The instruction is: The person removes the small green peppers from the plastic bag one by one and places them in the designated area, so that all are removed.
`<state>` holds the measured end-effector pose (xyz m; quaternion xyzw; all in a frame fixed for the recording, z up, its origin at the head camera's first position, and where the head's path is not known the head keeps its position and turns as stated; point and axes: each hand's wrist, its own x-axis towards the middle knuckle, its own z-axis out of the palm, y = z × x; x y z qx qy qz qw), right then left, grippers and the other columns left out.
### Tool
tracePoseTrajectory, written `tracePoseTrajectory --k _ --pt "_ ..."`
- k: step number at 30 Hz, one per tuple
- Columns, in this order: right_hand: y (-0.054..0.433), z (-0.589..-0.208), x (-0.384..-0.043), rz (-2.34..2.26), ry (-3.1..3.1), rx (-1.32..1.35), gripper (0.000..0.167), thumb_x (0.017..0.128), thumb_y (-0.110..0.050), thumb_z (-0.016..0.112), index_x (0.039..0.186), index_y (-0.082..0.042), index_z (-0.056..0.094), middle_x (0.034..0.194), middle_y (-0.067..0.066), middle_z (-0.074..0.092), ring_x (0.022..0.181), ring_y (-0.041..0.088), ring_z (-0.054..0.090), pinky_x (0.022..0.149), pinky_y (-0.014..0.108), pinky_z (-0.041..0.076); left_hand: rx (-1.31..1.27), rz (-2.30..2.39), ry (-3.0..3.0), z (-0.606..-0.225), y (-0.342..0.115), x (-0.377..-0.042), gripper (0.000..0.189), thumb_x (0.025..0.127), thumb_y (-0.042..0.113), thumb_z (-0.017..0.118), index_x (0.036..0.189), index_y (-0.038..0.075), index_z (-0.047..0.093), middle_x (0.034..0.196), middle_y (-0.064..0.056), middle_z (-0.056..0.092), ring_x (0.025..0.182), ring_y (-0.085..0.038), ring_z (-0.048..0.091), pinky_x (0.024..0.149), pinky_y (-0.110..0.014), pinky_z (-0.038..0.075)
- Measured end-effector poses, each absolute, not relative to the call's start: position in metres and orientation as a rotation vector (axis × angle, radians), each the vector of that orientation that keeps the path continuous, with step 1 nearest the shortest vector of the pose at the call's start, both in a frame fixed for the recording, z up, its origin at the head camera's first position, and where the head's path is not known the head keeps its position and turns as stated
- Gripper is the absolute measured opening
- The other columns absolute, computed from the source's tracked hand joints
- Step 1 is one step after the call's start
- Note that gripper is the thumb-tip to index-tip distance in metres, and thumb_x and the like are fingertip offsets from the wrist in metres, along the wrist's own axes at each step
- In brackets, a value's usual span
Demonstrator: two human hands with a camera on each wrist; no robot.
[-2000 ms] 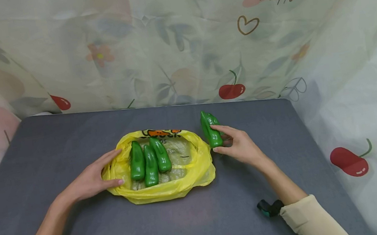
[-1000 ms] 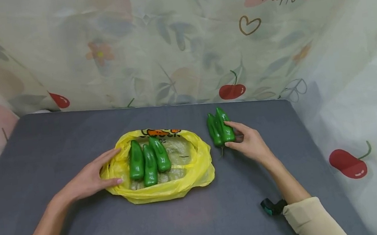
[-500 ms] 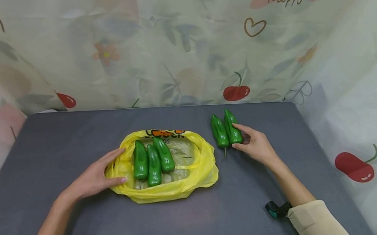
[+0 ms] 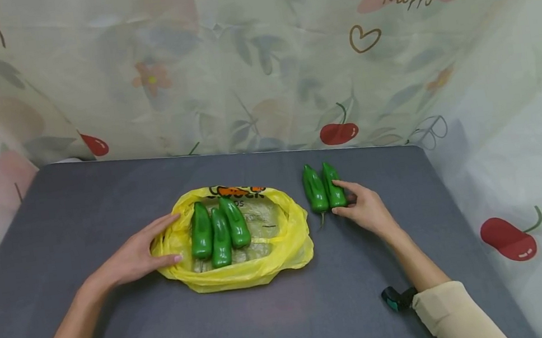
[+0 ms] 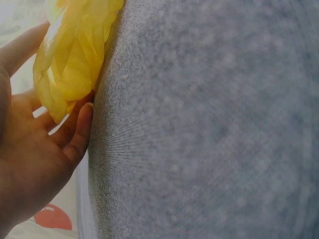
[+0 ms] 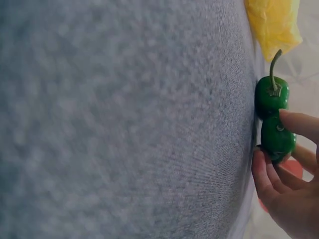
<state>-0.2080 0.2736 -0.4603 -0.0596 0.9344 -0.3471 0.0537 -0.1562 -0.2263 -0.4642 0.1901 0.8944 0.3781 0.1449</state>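
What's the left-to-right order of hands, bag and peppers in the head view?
Left hand → yellow bag (inside it: left pepper, middle pepper, right pepper) → stemmed pepper on the table → gripped pepper → right hand
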Motion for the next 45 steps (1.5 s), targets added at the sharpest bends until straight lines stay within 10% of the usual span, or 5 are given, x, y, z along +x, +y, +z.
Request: tracePoseTrajectory --k 45 --pt "0.283 -0.465 -0.213 -1.156 2.876 -0.316 0.059 0.084 -0.009 0.079 0.139 -0.005 0.056 0.144 0.018 0.046 0.115 0.036 0.059 0.087 0.047 0.055 0.526 1.091 2.576 -0.465 -0.226 -0.156 0.084 0.089 0.04 0.075 0.155 0.01 0.033 0.157 -0.024 0.029 0.142 -0.046 0.026 0.108 -0.067 0.025"
